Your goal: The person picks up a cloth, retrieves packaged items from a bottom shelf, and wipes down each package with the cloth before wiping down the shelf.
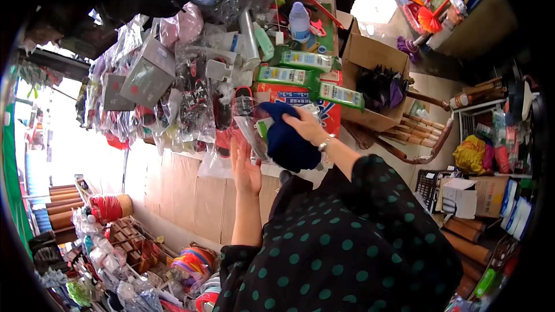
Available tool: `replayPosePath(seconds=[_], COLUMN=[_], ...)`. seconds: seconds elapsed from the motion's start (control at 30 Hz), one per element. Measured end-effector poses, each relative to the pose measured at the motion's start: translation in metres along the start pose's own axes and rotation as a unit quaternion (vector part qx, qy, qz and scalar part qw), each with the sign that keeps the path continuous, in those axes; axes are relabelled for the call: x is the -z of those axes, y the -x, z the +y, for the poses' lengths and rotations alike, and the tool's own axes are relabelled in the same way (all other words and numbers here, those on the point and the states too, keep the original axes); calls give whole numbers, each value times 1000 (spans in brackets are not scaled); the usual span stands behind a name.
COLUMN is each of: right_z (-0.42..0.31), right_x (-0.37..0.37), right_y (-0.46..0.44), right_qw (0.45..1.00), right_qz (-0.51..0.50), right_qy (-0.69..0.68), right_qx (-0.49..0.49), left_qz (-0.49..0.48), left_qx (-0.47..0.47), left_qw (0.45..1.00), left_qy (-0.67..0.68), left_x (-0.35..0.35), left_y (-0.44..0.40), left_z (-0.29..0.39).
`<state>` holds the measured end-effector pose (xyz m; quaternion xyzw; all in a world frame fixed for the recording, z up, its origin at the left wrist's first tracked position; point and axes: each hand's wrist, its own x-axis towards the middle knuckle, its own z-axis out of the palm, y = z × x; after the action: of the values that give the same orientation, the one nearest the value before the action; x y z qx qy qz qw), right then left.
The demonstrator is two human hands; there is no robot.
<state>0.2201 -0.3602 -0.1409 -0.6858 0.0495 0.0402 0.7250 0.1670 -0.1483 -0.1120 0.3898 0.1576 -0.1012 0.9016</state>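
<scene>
My right hand [306, 126], with a watch or bracelet at its wrist, grips a dark blue cloth item [290, 147] that hangs down in folds; whether it is a cap or a plain cloth I cannot tell. To its left, my left hand [246, 169] is raised with the fingers stretched out and nothing in it. Clear plastic packaging [250, 133] lies close to the left fingertips. Just beyond the blue cloth, several green-and-white packs [284, 75] rest on the crowded table, near a red printed sheet or box [330, 117].
Bagged goods and grey boxes [149, 72] pile up at the left of the table. A bottle [299, 22] stands farther back. Right of the table, an open carton [376, 52] holds dark folded items. Wooden handles [419, 130] lie beside it. Stock crowds both lower sides.
</scene>
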Motion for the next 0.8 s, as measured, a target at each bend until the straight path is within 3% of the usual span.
replayPosePath(seconds=[0.07,0.1,0.17,0.23,0.3,0.37,0.4,0.43,0.5,0.57,0.63,0.7,0.73,0.77,0.8], right_z=[-18,-27,-54,-67,-93,-86,-78,-69,-47,-21,4,31,41,41,37], right_x=[21,33,61,95,113,115,107,97,49,1,-44,-46,-44,-37,-26], right_y=[17,27,44,55,62,62,60,56,49,42,37,36,32,32,38], right_qw=[985,968,939,916,930,937,986,995,974,891,849,822,790,793,800], right_qz=[2,34,97,48,61,78,80,78,99,65,-23,-27,-32,-27,-18], right_qy=[-164,-236,-323,-398,-362,-340,-149,48,166,372,454,482,511,510,521], right_qx=[-57,-77,-73,-39,-32,-14,12,35,119,254,269,301,338,332,296], left_qz=[138,147,197,172,143,140,142,136,116,104,90,90,121,151,154], left_qx=[6,5,-4,-52,-101,-116,-137,-135,-143,-126,-134,-72,-70,-58,-47], left_qw=[983,982,938,935,863,839,811,812,782,779,799,793,871,929,928], left_qy=[-123,-121,-287,-306,-474,-513,-551,-552,-596,-605,-579,-598,-470,-332,-336], left_x=[15,22,38,54,58,52,47,43,41,39,35,44,55,67,73], left_y=[-6,-6,-12,-25,-36,-43,-46,-49,-49,-47,-47,-33,-27,-15,3], left_z=[-11,-12,-17,-25,-26,-22,-20,-20,-22,-26,-30,-24,-30,-38,-40])
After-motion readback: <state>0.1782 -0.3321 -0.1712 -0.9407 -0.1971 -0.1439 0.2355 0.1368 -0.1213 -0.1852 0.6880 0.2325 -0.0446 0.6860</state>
